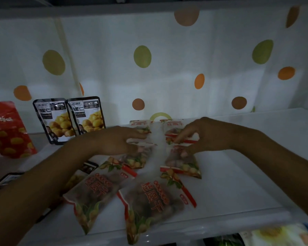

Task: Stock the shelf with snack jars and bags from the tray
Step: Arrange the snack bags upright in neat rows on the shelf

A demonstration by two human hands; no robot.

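The light is dim and the edges blurred: the left hand (114,141) lays fairly straight fingers flat on a translucent snack bag (137,158) on the white shelf (238,174), hiding much of it. The right hand (203,135) bends its fingers onto a second bag (183,164); I cannot tell if it pinches. I count six translucent bags, two half covered beyond the fingertips and two front bags (155,201) nearer than the fingers; left of them stand two dark pouches (69,119) and one red bag (9,132), cut off.
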